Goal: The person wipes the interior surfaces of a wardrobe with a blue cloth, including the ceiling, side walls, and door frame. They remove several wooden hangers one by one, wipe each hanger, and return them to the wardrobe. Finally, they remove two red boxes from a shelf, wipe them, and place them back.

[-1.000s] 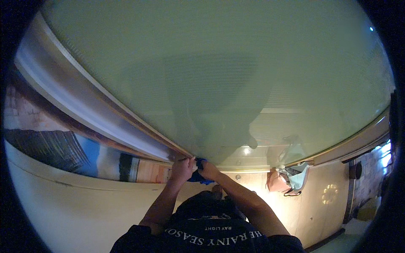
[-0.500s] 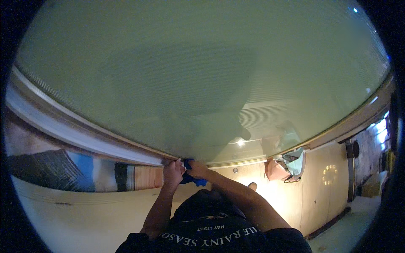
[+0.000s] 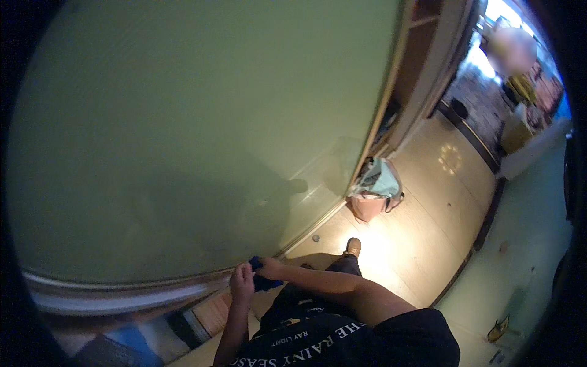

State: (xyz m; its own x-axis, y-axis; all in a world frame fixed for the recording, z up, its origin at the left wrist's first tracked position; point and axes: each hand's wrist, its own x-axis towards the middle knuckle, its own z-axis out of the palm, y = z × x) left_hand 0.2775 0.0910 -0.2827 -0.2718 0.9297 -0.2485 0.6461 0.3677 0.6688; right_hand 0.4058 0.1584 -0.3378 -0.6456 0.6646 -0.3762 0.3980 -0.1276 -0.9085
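Observation:
My right hand (image 3: 268, 268) is closed on a blue cloth (image 3: 266, 284), which hangs below the fingers and shows a dark blue fold above. Close beside it, my left hand (image 3: 243, 279) is raised with its fingers closed; whatever is between them is too small to make out. Both hands are at the low edge of a large glossy green panel (image 3: 202, 134), near the pale trim (image 3: 140, 290) along its foot.
A pink and pale teal bag (image 3: 370, 205) stands on the wooden floor (image 3: 422, 226) against the panel's right end. My shoe (image 3: 353, 246) is near a small round metal fitting (image 3: 316, 238). A striped mat (image 3: 153, 336) lies lower left. At upper right, a doorway leads to a cluttered room.
My view has turned to the right, so the doorway and floor show more. My hands remain together at the panel's low edge, the blue cloth still in the right one.

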